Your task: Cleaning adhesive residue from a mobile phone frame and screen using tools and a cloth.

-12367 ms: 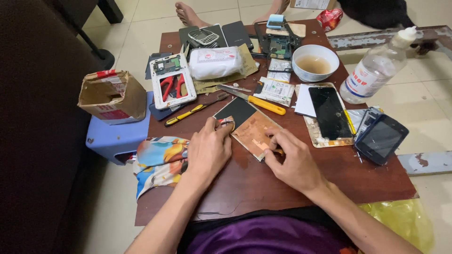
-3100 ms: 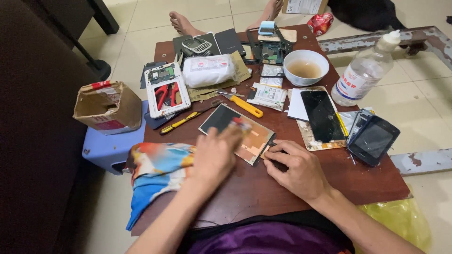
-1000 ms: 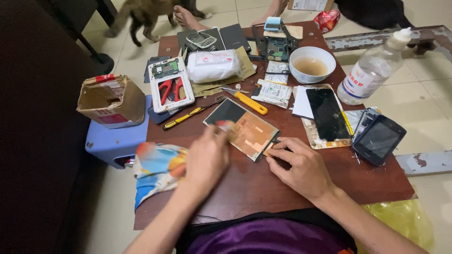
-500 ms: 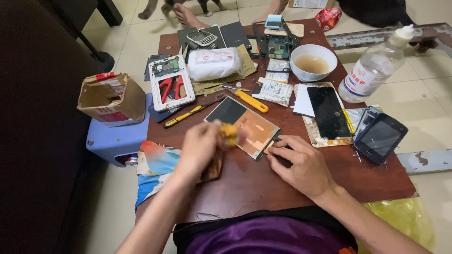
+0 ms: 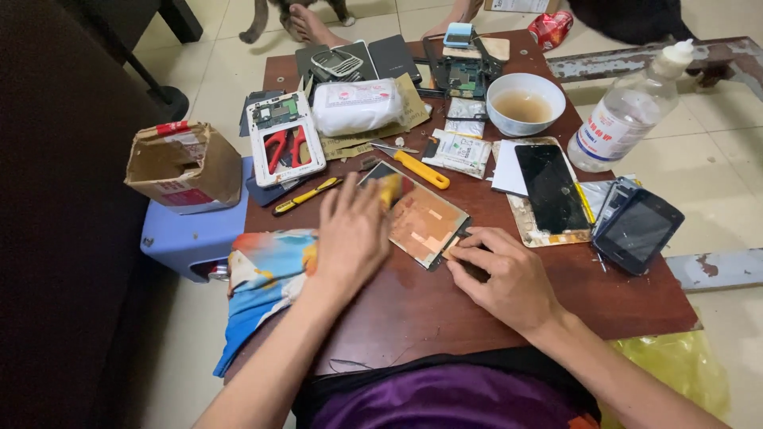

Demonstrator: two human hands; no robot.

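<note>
Two hands are over the table: left hand (image 5: 350, 238) and right hand (image 5: 502, 274). One bowl (image 5: 525, 103), one bottle (image 5: 630, 110), one cardboard box (image 5: 184, 165) and one red can (image 5: 550, 28) show. There are two yellow-handled tools: a knife (image 5: 413, 163) and a screwdriver (image 5: 308, 195).

A single head-worn camera looks steeply down and forward, close over the cluttered wooden table (image 5: 509, 318).

The light is soft and even, and the pale floor (image 5: 739, 159) looks brightest. The far left side is very dark. The left hand (image 5: 350, 238) looks a little blurry, while the table (image 5: 477, 318) looks sharp.
</note>
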